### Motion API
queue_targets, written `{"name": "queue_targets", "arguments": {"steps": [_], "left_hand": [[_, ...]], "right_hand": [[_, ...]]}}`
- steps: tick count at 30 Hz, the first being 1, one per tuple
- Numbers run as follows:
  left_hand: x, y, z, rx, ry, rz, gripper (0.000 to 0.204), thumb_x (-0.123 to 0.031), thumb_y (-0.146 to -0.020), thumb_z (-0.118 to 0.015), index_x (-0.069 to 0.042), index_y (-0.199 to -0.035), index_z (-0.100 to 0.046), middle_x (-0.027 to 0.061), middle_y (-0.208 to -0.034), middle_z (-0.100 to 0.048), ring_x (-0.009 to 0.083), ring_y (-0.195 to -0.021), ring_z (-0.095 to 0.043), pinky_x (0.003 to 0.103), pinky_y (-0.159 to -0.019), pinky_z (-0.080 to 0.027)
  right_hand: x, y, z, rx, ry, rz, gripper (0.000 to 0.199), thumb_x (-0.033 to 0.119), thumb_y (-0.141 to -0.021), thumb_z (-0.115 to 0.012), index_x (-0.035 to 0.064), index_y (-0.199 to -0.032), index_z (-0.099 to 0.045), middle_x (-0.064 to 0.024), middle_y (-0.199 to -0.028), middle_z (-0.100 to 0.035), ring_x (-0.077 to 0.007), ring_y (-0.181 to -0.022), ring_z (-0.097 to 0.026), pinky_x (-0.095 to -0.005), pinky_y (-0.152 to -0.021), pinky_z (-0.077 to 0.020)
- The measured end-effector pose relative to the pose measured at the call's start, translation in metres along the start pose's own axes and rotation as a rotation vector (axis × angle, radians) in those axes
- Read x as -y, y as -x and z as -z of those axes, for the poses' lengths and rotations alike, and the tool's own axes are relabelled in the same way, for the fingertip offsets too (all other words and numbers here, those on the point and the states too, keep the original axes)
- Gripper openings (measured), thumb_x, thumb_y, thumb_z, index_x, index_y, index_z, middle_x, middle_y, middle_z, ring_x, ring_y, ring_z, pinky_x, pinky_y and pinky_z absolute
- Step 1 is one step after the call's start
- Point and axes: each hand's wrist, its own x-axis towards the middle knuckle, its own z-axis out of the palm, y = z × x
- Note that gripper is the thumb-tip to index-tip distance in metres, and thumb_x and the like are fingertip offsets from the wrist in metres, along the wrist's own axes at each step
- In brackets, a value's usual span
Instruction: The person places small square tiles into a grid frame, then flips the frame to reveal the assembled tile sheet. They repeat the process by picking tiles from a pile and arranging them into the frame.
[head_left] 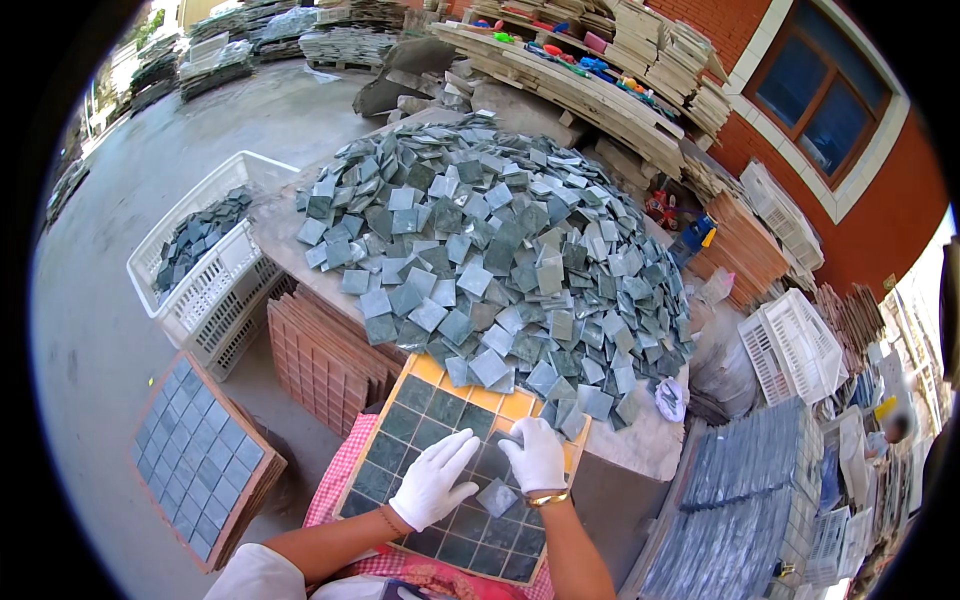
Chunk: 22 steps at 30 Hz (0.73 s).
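Observation:
Both my hands wear white gloves. In front of me lies a yellow grid tray (pixel 517 406) with square dark green-grey stone tiles in its cells; several cells along the far edge show bare yellow. My left hand (pixel 436 482) rests over the tray's middle, fingers stretched out and together, thumb apart, holding nothing. At the tray's right side, my right hand (pixel 536 458) has its fingers bent down beside a dark tile; whatever they pinch is hidden. A lighter loose tile (pixel 497 497) lies askew on the tiles between my hands.
A large heap of loose tiles (pixel 480 250) covers the stone table (pixel 640 447) beyond the tray. Left stand white crates (pixel 215 290), brown grid trays (pixel 325 355) and a stack topped with a tiled tray (pixel 200 450). Wrapped tile stacks (pixel 730 510) stand right.

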Motion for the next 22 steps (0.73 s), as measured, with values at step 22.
{"name": "queue_targets", "arguments": {"steps": [22], "left_hand": [[0.200,0.008,0.299,-0.732,1.069,0.544,0.054,-0.036,-0.097,-0.053,-0.003,-0.137,-0.038,0.0162,-0.129,-0.054,0.0239,-0.115,-0.056,0.032,-0.091,-0.049]], "right_hand": [[0.014,-0.004,-0.014,0.024,0.115,0.441,0.056,0.027,-0.083,-0.068,0.0052,-0.131,-0.049,-0.0169,-0.131,-0.051,-0.0326,-0.123,-0.049,-0.0428,-0.102,-0.0392]]}}
